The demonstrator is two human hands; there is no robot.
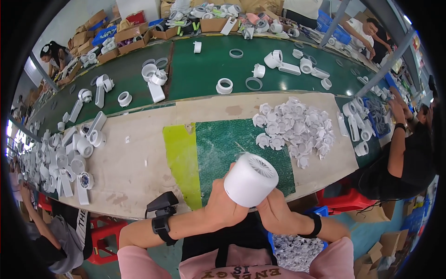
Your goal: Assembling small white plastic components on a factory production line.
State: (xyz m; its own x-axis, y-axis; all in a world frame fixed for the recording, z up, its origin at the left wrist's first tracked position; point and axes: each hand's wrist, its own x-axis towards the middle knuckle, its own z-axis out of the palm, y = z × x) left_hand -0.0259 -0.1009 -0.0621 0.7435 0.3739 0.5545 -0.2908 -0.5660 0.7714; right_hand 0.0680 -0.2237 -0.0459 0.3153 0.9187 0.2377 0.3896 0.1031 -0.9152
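Both my hands hold a white handheld fan [248,183] over the near edge of the table. Its round head faces up and away from me, showing a grille of radial slats. My left hand [223,204] is closed around its left side, and my right hand [274,211] grips it from the lower right. Most of my fingers are hidden behind the fan head. Beyond it lies a green mat [227,135] beside a yellow-green sheet [179,149]. A heap of small white plastic parts [302,128] spreads to the right of the mat.
Many white fans [62,160] are piled at the left. More fan bodies and grey rings [236,53] lie on the green conveyor belt [204,74]. Co-workers sit on both sides; one person's arm [397,144] is close at right. A blue bin [320,211] of parts stands below me.
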